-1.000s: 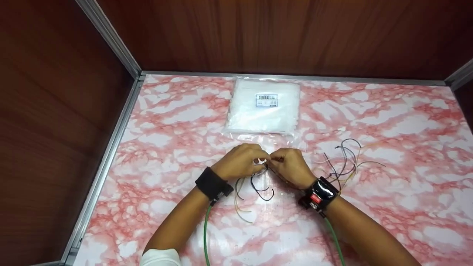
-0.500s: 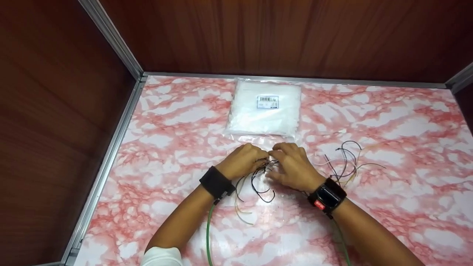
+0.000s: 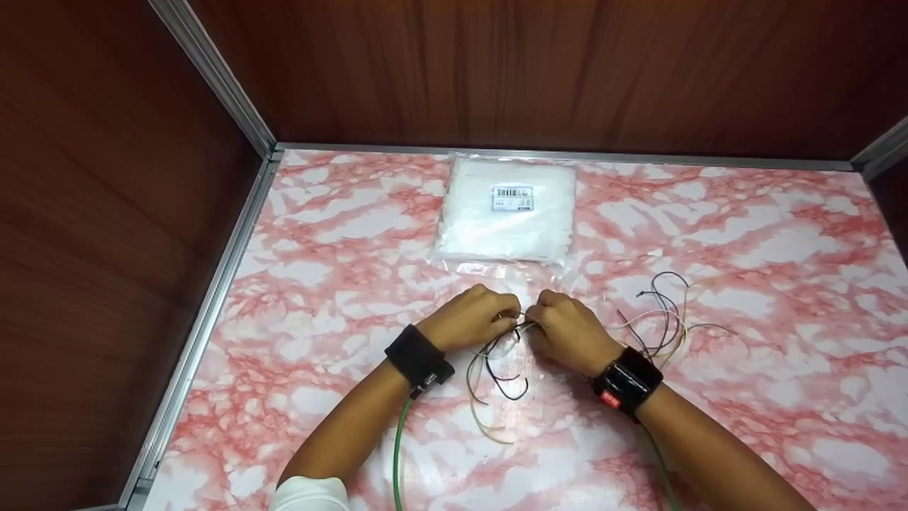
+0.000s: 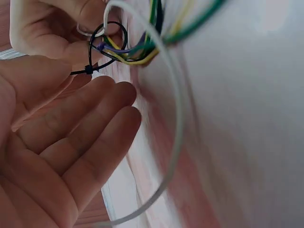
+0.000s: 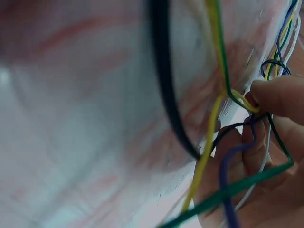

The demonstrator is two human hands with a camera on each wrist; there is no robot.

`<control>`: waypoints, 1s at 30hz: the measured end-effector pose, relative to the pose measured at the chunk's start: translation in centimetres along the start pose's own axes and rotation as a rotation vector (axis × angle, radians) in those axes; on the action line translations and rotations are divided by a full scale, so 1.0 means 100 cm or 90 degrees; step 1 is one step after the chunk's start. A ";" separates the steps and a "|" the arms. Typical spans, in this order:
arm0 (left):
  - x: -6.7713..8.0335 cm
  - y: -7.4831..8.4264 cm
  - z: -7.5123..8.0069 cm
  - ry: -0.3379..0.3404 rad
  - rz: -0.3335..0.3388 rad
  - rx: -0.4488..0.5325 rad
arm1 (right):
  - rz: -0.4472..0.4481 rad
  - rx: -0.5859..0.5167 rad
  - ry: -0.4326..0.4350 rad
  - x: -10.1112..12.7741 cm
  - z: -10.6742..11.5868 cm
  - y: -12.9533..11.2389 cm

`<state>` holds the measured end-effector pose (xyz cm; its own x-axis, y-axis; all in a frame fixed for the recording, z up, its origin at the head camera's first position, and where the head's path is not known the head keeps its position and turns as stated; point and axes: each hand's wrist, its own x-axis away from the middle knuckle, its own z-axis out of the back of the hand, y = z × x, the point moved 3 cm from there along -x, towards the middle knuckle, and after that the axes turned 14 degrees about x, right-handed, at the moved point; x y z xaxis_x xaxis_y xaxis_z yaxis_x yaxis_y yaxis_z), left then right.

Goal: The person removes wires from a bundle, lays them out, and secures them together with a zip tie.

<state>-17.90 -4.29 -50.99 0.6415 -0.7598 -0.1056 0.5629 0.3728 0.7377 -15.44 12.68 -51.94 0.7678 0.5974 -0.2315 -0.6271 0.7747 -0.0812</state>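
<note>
Several thin wires, yellow, green, purple, white and dark, form a loose wire bundle (image 5: 223,190) that runs between the hands. Around it hangs a loop of thin black cable tie (image 4: 90,50), its small head standing off to one side. My left hand (image 3: 472,319) pinches the end of the tie between thumb and index finger, while its other fingers stay extended in the left wrist view. My right hand (image 3: 567,330) pinches the wires just right of the loop. Loose wire ends (image 3: 489,429) trail onto the table below the left hand.
Behind the hands a clear plastic package (image 3: 507,231) with white contents and a barcode label lies flat. More wire ends (image 3: 667,312) spread at the right beyond the right wrist. Dark wood panels (image 3: 525,71) border the marbled table (image 3: 340,213).
The right hand spread its fingers around the bundle half a second ago and now pinches the wires. It has drawn a little apart from the left hand. The trailing wire ends shifted slightly right.
</note>
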 end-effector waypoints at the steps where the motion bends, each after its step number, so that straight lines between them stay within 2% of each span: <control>1: 0.000 0.000 0.000 -0.005 0.005 0.008 | -0.010 -0.013 -0.003 0.000 0.000 0.000; 7: -0.001 0.001 -0.003 -0.023 0.017 0.047 | -0.068 -0.076 -0.015 0.001 0.002 0.003; 13: -0.002 0.001 -0.005 -0.033 0.035 0.049 | -0.078 -0.104 -0.004 0.001 0.005 0.004; 21: -0.004 -0.001 -0.006 -0.022 0.048 0.048 | -0.088 -0.151 0.002 0.000 0.006 0.007; 23: -0.004 -0.001 -0.005 -0.011 0.040 0.048 | -0.086 -0.156 0.002 0.000 0.006 0.008; 27: -0.005 0.001 -0.002 0.008 -0.013 0.058 | -0.080 -0.163 0.001 0.000 0.007 0.008; 30: -0.006 0.002 -0.001 0.004 -0.047 0.056 | -0.080 -0.166 0.001 0.000 0.008 0.007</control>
<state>-18.15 -3.70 -50.89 0.6033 -0.7802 -0.1649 0.5605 0.2678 0.7837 -15.80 13.43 -51.21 0.8417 0.4993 -0.2056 -0.5395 0.7629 -0.3562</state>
